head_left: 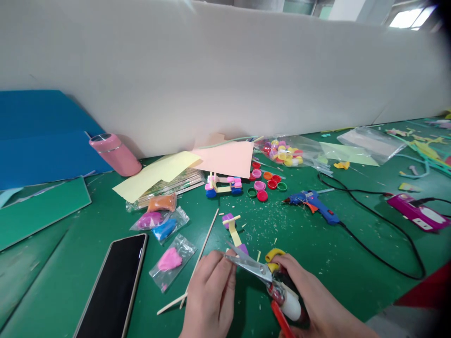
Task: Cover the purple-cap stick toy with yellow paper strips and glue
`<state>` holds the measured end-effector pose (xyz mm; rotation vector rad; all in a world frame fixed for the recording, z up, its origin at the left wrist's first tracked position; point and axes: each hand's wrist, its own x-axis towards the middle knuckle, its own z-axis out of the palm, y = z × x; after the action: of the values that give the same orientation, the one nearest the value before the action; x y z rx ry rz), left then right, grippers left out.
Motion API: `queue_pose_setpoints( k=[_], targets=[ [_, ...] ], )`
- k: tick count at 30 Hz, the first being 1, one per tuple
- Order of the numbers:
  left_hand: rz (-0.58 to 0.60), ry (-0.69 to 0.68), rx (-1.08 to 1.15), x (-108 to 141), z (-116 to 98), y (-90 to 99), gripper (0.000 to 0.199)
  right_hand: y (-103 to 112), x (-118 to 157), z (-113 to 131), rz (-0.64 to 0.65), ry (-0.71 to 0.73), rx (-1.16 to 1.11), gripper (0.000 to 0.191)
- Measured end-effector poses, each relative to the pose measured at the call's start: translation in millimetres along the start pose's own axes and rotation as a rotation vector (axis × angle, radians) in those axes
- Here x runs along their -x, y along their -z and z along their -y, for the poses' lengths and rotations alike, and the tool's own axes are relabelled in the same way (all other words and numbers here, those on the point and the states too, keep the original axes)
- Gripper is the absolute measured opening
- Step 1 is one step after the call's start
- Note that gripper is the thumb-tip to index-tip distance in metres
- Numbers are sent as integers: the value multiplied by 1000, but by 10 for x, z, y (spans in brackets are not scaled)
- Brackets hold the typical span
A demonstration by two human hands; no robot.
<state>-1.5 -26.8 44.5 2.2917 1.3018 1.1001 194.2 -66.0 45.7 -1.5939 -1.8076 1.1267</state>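
My left hand is closed near the front edge, fingers pinched by the blade tips of the scissors. A thin wooden stick sticks out to the left of it. My right hand grips the scissors, whose blades are parted and point left at my left fingertips. Red and yellow handles show around my right fingers. Just beyond lies a small piece with purple wheels and a pale bar. A longer stick lies on the green table, its near end by my left hand.
A phone and bags of coloured clay lie left. A wheeled frame, bottle caps and pale sheets are farther back. To the right are a blue glue gun, its black cord and a purple power strip.
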Motion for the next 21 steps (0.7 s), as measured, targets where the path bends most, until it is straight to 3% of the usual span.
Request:
queue_pose_setpoints(
  k=[6,11,21],
  targets=[
    [5,-30,-53,-5,7,4,18,72,-15,80,93,-91,14,68],
    [11,-83,-126,16,9,0,17,57,13,144,124,-143,52,54],
    [1,-198,-199,68,-14,-41,18,-92,-75,-161,262,-226,182,41]
  ],
)
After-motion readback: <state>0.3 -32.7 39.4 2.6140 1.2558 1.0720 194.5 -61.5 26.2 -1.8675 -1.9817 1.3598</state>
